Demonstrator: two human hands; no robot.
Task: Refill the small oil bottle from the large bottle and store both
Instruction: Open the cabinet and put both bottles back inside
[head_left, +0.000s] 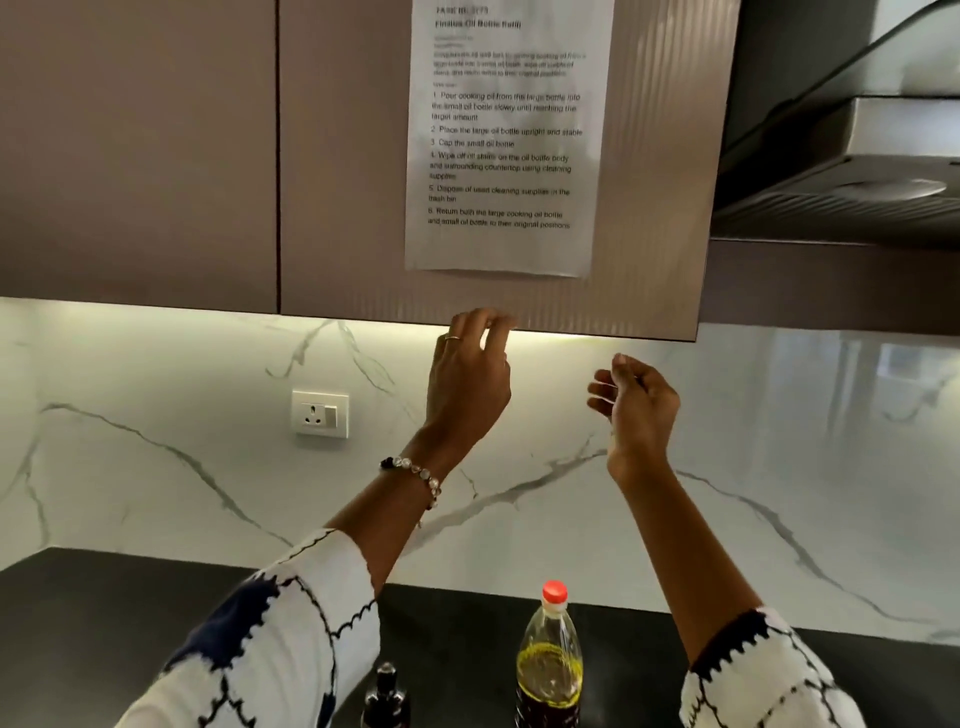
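Head view, upward at the cabinet door. Top of the taped instruction sheet cut off by the frame; upper lines too blurred to read. Small dark oil bottle and large red-capped bottle standing on the black counter far below the door, both cropped at the bottom edge, close together but apart. Left hand raised to the door's lower edge, fingertips curled at that edge; actual hold on it impossible to tell. Right hand just below the door, loosely curled, holding nothing. Lit gap under the door, bare marble wall beneath.
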